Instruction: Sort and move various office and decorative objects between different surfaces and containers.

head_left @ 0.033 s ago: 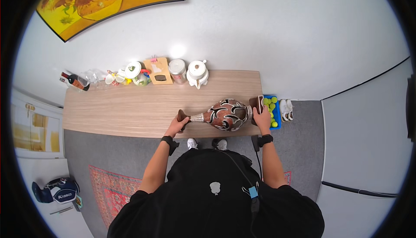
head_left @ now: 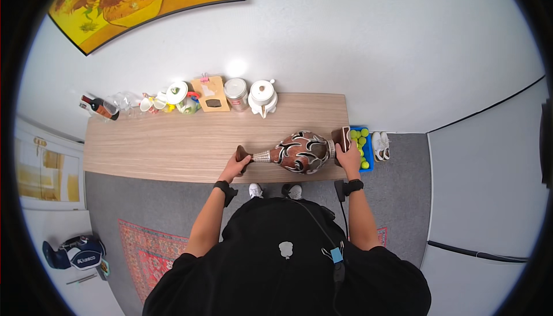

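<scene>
A brown vase (head_left: 300, 152) with raised silver and black scrollwork lies on its side, its neck toward the left and its square base toward the right. My left hand (head_left: 233, 166) grips it by the flared mouth, thumb on top and fingers out of sight beneath. At the other end, my right hand (head_left: 348, 158) is closed round the base. The vase is over the front right part of the wooden table (head_left: 173, 143); whether it rests on the top or is held just above, I cannot tell.
Along the table's back stand a wine bottle (head_left: 104, 109), glasses, cups (head_left: 152, 103), a lidded pot (head_left: 177, 93), a paper bag (head_left: 211, 94), a canister (head_left: 235, 90) and a white teapot (head_left: 262, 94). Right of the table are a blue crate of tennis balls (head_left: 364, 165) and white shoes (head_left: 380, 145).
</scene>
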Demonstrator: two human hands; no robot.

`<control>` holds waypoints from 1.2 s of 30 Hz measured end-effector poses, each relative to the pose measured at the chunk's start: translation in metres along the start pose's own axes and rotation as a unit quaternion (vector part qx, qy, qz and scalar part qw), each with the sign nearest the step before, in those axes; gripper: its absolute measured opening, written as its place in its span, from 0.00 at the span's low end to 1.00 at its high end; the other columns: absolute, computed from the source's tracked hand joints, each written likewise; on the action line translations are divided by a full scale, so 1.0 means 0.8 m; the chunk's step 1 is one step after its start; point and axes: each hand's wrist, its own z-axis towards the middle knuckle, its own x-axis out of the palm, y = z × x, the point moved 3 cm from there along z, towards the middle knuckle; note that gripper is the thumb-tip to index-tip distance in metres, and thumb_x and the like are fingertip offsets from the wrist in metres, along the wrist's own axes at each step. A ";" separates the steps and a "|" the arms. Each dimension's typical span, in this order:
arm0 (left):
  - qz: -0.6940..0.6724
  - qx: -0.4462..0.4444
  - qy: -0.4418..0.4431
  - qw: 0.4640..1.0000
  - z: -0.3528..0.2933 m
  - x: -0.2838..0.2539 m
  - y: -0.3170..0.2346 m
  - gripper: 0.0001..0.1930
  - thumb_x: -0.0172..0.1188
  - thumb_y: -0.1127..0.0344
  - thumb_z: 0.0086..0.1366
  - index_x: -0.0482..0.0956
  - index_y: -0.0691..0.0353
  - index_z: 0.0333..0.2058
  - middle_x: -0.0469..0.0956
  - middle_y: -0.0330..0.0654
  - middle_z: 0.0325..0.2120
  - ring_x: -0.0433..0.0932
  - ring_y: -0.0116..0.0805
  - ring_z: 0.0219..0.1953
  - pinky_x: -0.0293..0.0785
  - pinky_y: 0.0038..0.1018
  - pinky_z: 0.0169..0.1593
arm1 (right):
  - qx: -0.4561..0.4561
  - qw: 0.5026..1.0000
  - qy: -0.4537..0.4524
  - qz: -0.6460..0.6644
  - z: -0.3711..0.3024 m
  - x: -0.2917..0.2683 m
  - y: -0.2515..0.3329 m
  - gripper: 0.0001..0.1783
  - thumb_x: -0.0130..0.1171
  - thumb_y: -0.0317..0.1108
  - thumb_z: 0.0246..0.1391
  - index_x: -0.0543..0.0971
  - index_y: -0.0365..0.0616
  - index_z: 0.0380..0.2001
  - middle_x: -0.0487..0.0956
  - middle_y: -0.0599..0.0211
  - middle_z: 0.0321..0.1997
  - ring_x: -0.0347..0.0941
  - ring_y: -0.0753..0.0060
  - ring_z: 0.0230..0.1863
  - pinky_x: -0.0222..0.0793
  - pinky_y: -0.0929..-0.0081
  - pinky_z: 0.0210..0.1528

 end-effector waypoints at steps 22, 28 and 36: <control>0.444 0.035 -0.070 0.893 -0.026 -0.025 0.115 0.43 0.62 0.57 0.49 0.47 0.41 0.62 0.36 0.51 0.63 0.40 0.55 0.64 0.51 0.47 0.60 | -0.091 0.996 0.001 0.021 0.002 -0.008 0.008 0.35 0.62 0.42 0.41 0.61 0.36 0.50 0.71 0.41 0.44 0.69 0.42 0.45 0.65 0.58 0.44; 0.429 0.069 -0.103 0.895 -0.022 -0.034 0.143 0.42 0.59 0.59 0.51 0.45 0.41 0.62 0.35 0.51 0.63 0.43 0.59 0.63 0.52 0.46 0.60 | -0.119 0.990 0.079 0.012 -0.001 0.009 0.012 0.31 0.57 0.36 0.43 0.59 0.36 0.50 0.72 0.39 0.40 0.68 0.38 0.41 0.64 0.53 0.42; 0.386 0.031 -0.041 0.921 -0.015 -0.030 0.145 0.40 0.54 0.59 0.54 0.43 0.44 0.62 0.31 0.59 0.62 0.38 0.66 0.62 0.47 0.44 0.62 | -0.112 0.994 0.002 0.000 -0.005 0.006 0.019 0.27 0.56 0.34 0.43 0.62 0.34 0.46 0.72 0.40 0.37 0.68 0.39 0.39 0.64 0.54 0.40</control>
